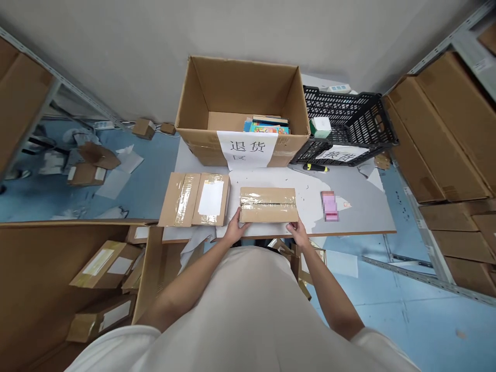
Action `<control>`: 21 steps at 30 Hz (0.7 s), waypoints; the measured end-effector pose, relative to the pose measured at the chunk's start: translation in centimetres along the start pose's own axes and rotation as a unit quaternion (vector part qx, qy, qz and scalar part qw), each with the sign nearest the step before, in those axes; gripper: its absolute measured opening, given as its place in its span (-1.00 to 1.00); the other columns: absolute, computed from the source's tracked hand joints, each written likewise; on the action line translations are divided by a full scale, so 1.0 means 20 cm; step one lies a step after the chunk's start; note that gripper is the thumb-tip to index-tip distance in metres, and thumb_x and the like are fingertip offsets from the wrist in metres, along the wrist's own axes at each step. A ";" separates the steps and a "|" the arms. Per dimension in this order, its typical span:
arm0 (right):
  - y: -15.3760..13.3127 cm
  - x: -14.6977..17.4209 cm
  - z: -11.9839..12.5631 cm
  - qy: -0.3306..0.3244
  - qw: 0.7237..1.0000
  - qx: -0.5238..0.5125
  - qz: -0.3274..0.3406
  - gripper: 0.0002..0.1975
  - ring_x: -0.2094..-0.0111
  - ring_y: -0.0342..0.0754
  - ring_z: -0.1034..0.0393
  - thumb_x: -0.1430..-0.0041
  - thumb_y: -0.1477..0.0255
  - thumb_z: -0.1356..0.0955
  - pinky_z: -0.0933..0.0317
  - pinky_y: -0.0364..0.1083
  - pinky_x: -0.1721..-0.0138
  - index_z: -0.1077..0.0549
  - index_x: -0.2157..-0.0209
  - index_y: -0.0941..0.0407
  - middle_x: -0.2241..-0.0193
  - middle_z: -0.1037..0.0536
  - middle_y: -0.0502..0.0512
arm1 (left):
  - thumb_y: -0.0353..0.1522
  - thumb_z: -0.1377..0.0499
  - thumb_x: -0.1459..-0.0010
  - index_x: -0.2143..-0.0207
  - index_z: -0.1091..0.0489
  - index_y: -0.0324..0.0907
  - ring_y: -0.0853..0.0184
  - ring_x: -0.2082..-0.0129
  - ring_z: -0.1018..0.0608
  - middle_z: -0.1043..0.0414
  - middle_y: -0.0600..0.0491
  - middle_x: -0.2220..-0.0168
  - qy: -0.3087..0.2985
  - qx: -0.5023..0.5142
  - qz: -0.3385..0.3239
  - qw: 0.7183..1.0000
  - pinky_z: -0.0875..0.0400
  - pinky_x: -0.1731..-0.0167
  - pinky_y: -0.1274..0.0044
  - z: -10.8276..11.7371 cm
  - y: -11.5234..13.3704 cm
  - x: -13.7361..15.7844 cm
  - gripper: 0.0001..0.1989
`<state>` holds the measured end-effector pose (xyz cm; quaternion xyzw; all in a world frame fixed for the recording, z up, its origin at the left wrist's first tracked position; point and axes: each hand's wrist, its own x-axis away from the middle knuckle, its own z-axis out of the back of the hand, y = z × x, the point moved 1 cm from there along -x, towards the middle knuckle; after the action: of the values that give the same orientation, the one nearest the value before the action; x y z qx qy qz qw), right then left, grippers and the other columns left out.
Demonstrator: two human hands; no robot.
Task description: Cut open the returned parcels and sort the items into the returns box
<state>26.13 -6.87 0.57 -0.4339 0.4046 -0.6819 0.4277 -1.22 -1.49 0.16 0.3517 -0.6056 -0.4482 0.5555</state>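
A small taped cardboard box (268, 204) lies at the front of the white table (360, 206), its taped seam facing up. My left hand (234, 227) grips its left front corner. At the right front corner, my right hand (297, 231) grips it too, so the box sits between both hands. Just left of it rests a larger cardboard parcel (180, 199) with a white label (211, 198). The undersides of the fingers are partly hidden by the box.
Behind stands a large open carton (201, 147) with books (267, 125). Right of it are a black plastic crate (351, 129), a small green-and-white box (320, 126) and a yellow-black cutter (315, 167). A pink pixelated item (329, 206) lies right. A big carton (149, 274) of parcels stands left.
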 end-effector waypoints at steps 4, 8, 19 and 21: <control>0.05 -0.03 0.01 -0.039 0.998 0.038 -0.028 -0.49 0.14 0.12 -0.42 0.08 0.15 -0.39 -0.25 0.16 0.02 -0.41 0.08 0.09 0.15 -0.53 0.22 | -0.29 -0.34 0.13 -0.17 -0.21 -0.16 0.15 -0.17 -0.33 -0.36 -0.10 -0.09 0.025 0.002 -0.007 1.000 -0.12 -0.19 0.29 -0.02 -0.01 0.01 -0.23; -0.01 -0.09 0.07 -0.051 0.995 0.086 0.000 -0.54 0.16 0.11 -0.41 -0.09 0.14 -0.26 -0.26 0.13 0.06 -0.38 0.05 0.12 0.17 -0.54 0.22 | -0.22 -0.29 0.06 -0.05 -0.35 -0.18 0.14 -0.07 -0.41 -0.41 -0.09 0.02 0.052 -0.049 -0.042 0.997 -0.25 -0.11 0.30 0.00 0.03 0.02 -0.42; -0.09 -0.24 0.06 -0.057 0.978 0.196 0.051 -0.38 0.14 0.12 -0.36 -0.22 0.02 -0.07 -0.21 0.10 0.03 -0.47 0.08 0.16 0.26 -0.51 0.23 | -0.19 -0.22 -0.05 -0.05 -0.38 -0.20 0.12 -0.14 -0.35 -0.37 -0.13 -0.06 0.140 -0.076 -0.021 0.987 -0.09 -0.20 0.30 -0.02 0.05 -0.06 -0.48; -0.06 -0.24 0.06 -0.055 0.985 0.161 0.043 -0.38 0.09 0.13 -0.36 -0.20 0.00 -0.10 -0.19 0.11 -0.01 -0.46 0.05 0.16 0.20 -0.51 0.24 | -0.16 -0.19 -0.07 -0.08 -0.36 -0.19 0.13 -0.17 -0.32 -0.34 -0.12 -0.12 0.132 -0.063 -0.021 0.989 -0.06 -0.22 0.30 -0.01 0.00 -0.05 -0.46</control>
<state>28.25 -2.22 0.76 -0.3785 0.2839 -0.6945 0.5420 -0.80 -0.54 -0.15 0.3844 -0.4902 -0.4471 0.6420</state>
